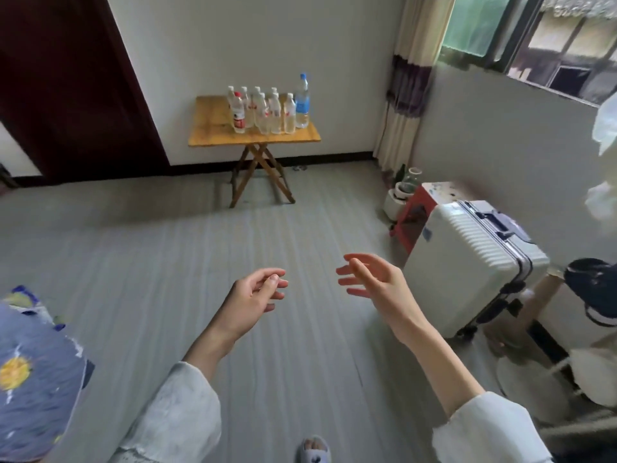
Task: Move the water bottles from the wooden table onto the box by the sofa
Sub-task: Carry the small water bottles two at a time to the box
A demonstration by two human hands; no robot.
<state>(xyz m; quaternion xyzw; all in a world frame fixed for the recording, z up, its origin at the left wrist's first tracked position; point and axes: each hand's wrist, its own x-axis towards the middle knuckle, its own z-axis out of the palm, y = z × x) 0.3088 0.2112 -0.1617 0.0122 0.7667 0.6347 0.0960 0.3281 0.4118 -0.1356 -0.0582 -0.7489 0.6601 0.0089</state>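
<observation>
Several clear water bottles [267, 111] stand clustered on a small wooden folding table [213, 128] against the far wall. One taller bottle with a blue cap and label [302, 101] stands at the right of the group. My left hand [257, 295] and my right hand [370, 282] are raised in front of me over the floor, far from the table. Both have loosely curled, relaxed fingers and hold nothing. The box and the sofa are not in view.
A white ribbed suitcase [467, 262] stands at the right, with a red stool [417, 208] and white pots behind it. A dark door [66, 88] is at the left. A blue patterned cloth [33, 379] fills the lower left. Grey floor stretches ahead to the table.
</observation>
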